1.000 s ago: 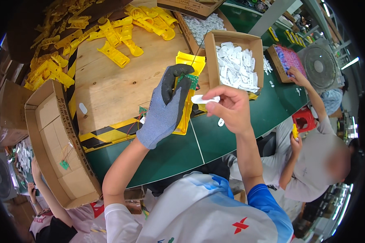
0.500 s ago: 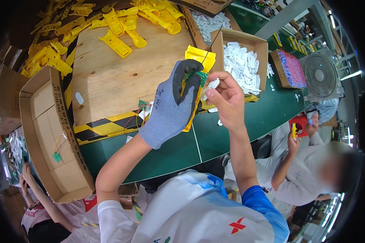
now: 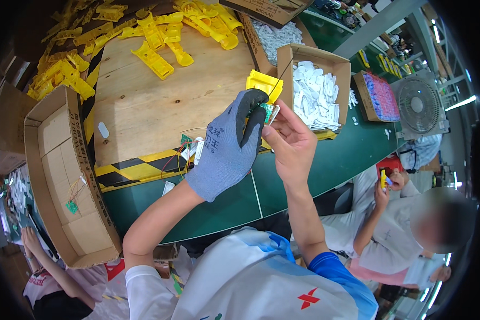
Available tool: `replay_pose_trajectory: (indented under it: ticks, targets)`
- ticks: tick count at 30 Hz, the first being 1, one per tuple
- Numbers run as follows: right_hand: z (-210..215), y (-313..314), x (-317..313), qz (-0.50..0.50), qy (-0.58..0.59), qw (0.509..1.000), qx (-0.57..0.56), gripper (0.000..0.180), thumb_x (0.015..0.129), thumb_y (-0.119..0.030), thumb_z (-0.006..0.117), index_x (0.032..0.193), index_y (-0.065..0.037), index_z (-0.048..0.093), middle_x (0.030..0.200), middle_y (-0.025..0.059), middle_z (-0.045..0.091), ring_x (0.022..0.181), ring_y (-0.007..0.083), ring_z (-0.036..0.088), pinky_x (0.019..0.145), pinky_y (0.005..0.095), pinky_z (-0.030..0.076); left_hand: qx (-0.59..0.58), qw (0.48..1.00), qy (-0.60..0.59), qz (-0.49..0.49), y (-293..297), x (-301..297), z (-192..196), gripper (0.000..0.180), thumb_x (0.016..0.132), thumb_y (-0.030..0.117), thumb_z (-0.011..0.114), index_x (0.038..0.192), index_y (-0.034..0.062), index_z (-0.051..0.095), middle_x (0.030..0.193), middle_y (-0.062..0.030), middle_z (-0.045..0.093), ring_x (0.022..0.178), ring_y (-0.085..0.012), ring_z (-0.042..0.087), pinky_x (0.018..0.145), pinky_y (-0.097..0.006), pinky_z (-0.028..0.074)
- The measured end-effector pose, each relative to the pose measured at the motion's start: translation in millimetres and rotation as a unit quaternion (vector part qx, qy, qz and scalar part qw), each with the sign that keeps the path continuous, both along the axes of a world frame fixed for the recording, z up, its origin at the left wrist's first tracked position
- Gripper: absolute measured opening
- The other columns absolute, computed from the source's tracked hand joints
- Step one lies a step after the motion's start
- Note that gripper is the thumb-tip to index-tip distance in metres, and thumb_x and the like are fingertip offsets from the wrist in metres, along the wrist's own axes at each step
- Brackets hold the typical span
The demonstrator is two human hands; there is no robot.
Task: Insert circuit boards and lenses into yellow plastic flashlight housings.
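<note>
My left hand [image 3: 229,146], in a grey glove with black fingertips, is raised over the green table and grips a small green circuit board [image 3: 267,112] with thin wires. My bare right hand [image 3: 292,145] meets it from the right and pinches a small white plastic piece [image 3: 274,114] against the board. A yellow plastic housing [image 3: 263,82] lies on the table just behind the two hands, partly hidden by them. Another small green board with red and yellow wires [image 3: 189,146] lies on the wooden board's edge below my left hand.
A wooden board [image 3: 160,101] with yellow-black tape carries several yellow housings [image 3: 154,50]. A cardboard box of white pieces [image 3: 317,93] stands right. An open carton [image 3: 58,170] sits left. A seated person [image 3: 405,229] and a fan [image 3: 418,106] are on the right.
Both hands have come closer to the camera and drawn together. The white piece, held apart in my right hand a second ago, is now pressed against the circuit board in my left.
</note>
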State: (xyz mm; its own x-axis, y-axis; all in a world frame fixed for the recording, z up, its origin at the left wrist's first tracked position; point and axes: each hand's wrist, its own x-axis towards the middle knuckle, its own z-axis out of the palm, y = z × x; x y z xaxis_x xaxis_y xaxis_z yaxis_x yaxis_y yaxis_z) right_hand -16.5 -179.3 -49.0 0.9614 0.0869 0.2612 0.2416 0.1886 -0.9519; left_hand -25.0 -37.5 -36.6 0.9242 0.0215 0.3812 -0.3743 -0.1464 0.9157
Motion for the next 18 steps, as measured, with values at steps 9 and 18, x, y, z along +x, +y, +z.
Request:
replay_pose_trajectory:
  ticks: [9, 18]
  targets:
    - [14, -6, -3, 0.04, 0.069, 0.995, -0.054, 0.048, 0.086, 0.008, 0.065, 0.132, 0.003, 0.053, 0.118, 0.0129, 0.063, 0.094, 0.0149, 0.067, 0.084, 0.0258, 0.055, 0.026, 1.0, 0.004, 0.008, -2, 4, -5, 0.026, 0.091, 0.007, 0.055, 0.116, 0.0018, 0.05, 0.1, -0.0233, 0.06, 0.088, -0.0422, 0.061, 0.073, -0.042, 0.05]
    - [8, 6, -13, -0.06, -0.083, 0.982, -0.16, 0.04, 0.092, 0.0, 0.059, 0.132, -0.003, 0.057, 0.127, 0.0163, 0.054, 0.097, 0.0149, 0.064, 0.077, 0.0243, 0.054, -0.013, 1.0, 0.012, -0.02, -2, 6, -7, 0.023, 0.091, 0.006, 0.057, 0.112, 0.0009, 0.052, 0.095, -0.0191, 0.061, 0.08, -0.0282, 0.063, 0.069, -0.035, 0.05]
